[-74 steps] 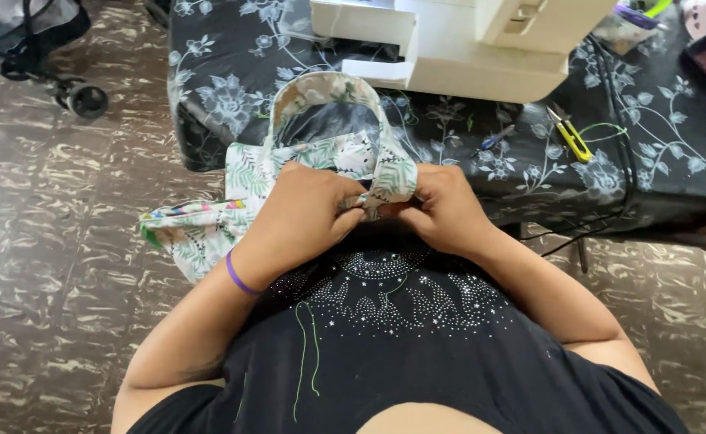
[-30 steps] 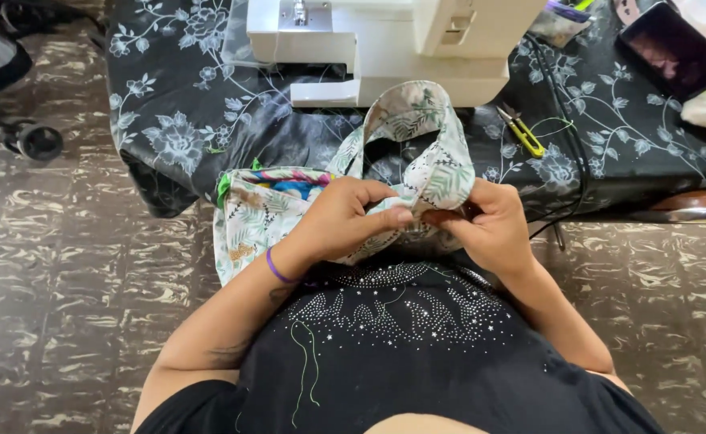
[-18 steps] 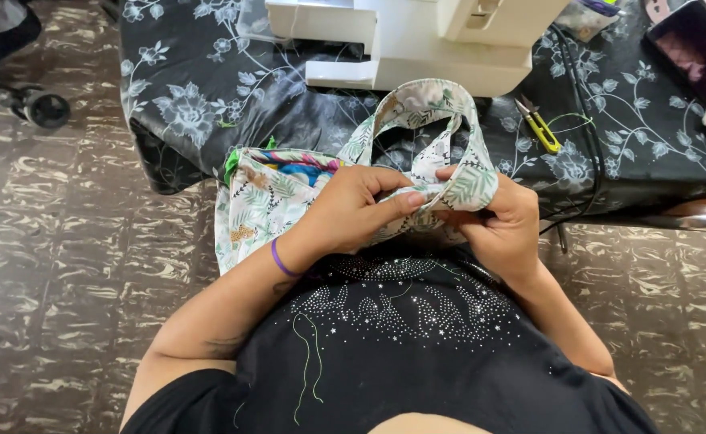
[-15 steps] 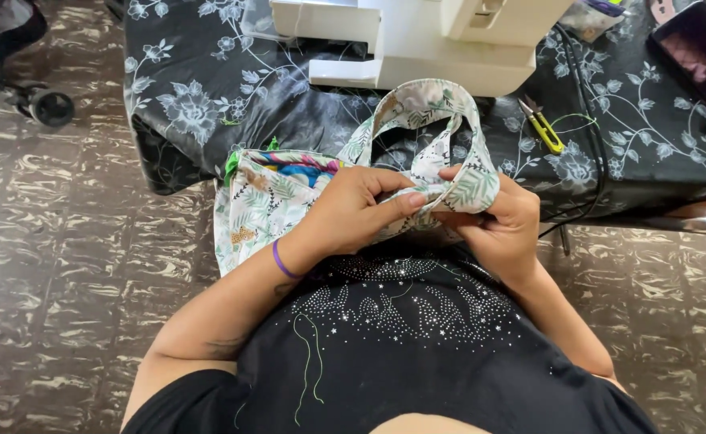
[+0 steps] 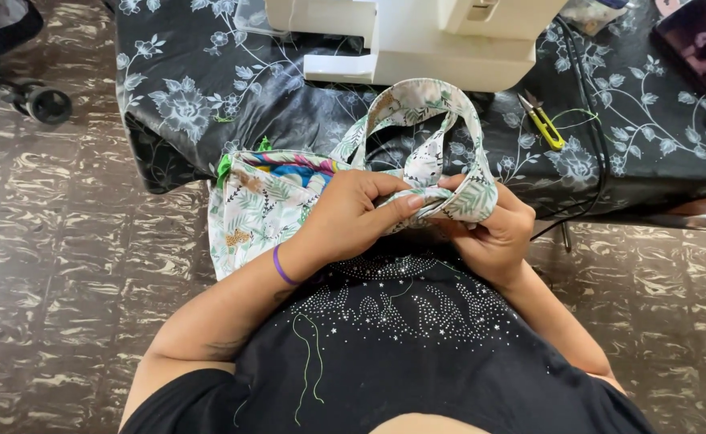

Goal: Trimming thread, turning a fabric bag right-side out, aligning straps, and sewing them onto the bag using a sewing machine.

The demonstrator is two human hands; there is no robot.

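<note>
Both hands closed on the leaf-print fabric bag (image 5: 260,213), left hand (image 5: 351,219) and right hand (image 5: 490,233) pinching its looped strap (image 5: 449,120) taut at lap level by the counter (image 5: 200,88) edge, below the white sewing machine (image 5: 425,36), yellow snips (image 5: 544,124) nearby.

Position: one head-worn camera, above the person's chest, no second view to share with.
Facing: steeply down and slightly forward, over the left hand (image 5: 353,219) and right hand (image 5: 490,233).
Nearness: close; hands fill the middle.
Upper frame: counter (image 5: 192,88) edge and white sewing machine (image 5: 417,40), cut off at top, probably only its base.
Left side: floor (image 5: 55,265).
</note>
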